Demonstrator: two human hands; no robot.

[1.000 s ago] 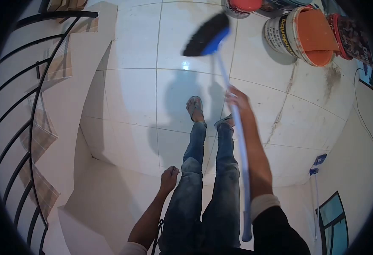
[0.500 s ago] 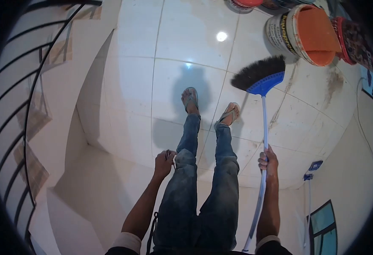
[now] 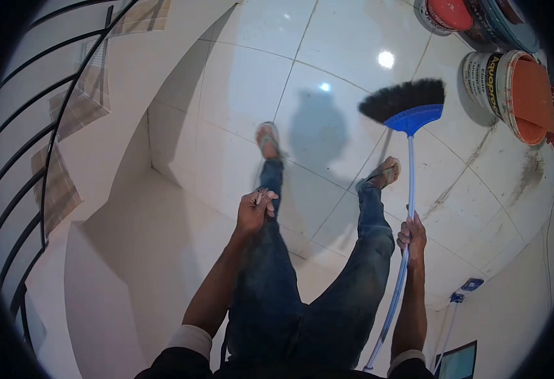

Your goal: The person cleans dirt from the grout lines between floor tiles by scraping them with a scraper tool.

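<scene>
My right hand is wrapped round the pale blue handle of a broom, low on the right side of the view. The broom's fan of dark bristles and its blue head point away from me, over the white tiles. Close above my left knee is my left hand, its fingers curled together. Whatever lies in those fingers is too small to make out. My sandalled feet stand apart on the tiled floor.
Paint buckets stand at the upper right, among them a white bucket with an orange inside and a red-topped one. Black railing and stairs run along the left. A blue fitting sits by the right wall. Dirt streaks mark the tiles.
My feet have moved further apart and the view has shifted left, so the buckets appear further right. The broom stays in my right hand. My left hand has risen a little.
</scene>
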